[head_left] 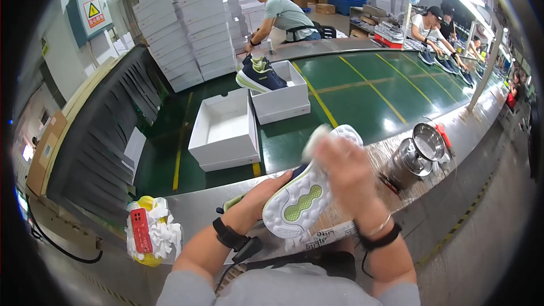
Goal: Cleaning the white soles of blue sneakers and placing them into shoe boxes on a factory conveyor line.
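Observation:
My left hand (pixel 276 188) grips a sneaker (pixel 300 204) from its left side, with the white sole and its green centre patch turned toward me. Over the upper part of the sole, my right hand (pixel 344 164) is smeared by motion. A white cloth (pixel 317 140) shows at its fingers and is blurred too. Behind my left forearm, part of another shoe (pixel 231 202) with a green edge lies on the metal edge of the bench; the rest of it is hidden.
An open white box (pixel 222 127) stands on the green conveyor (pixel 351 88). Beside it, another box (pixel 281 105) carries navy sneakers (pixel 260 75). Metal containers (pixel 409 161) are at right, crumpled white paper (pixel 164 228) at left. A co-worker (pixel 286 14) bends across the belt; others work further along.

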Tool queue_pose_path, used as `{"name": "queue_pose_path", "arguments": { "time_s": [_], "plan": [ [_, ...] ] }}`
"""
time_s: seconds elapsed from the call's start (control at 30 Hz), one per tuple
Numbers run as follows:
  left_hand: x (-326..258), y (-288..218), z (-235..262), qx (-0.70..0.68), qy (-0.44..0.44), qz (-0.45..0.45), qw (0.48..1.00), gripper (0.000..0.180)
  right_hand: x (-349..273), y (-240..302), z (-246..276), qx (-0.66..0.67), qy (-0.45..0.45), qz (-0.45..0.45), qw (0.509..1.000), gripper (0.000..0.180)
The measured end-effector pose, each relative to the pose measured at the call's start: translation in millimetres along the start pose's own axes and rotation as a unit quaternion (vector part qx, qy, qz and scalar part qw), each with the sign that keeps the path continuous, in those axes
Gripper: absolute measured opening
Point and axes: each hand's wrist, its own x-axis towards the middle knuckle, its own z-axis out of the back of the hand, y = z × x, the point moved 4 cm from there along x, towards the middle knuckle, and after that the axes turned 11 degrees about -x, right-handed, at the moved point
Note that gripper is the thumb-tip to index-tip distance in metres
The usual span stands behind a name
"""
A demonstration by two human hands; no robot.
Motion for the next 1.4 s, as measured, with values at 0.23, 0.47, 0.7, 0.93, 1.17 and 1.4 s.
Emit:
{"name": "queue_pose_path", "arguments": {
  "time_s": [0.23,0.47,0.7,0.93,1.17,1.4],
  "plan": [
    [21,36,47,-0.017,0.024,0.015,0.999,0.041,-34,35,10,0.104,0.079,-0.045,0.99,0.04],
    [9,44,54,-0.012,0.044,0.047,0.998,0.041,-28,55,23,0.047,0.05,0.006,0.998,0.045],
    [-10,46,24,-0.023,-0.017,0.054,0.998,0.041,-69,-88,-20,0.067,0.124,-0.235,0.962,0.032],
    [-7,48,4,-0.119,0.048,0.124,0.984,0.047,-64,-79,23,0.215,-0.019,-0.28,0.935,0.033],
    [12,27,21,-0.153,0.058,0.016,0.986,0.045,-79,36,26,0.21,0.047,-0.108,0.971,0.04],
    [-20,-89,24,0.037,-0.023,-0.198,0.979,0.042,-101,31,31,0.317,0.114,-0.225,0.914,0.039]
  ]
}}
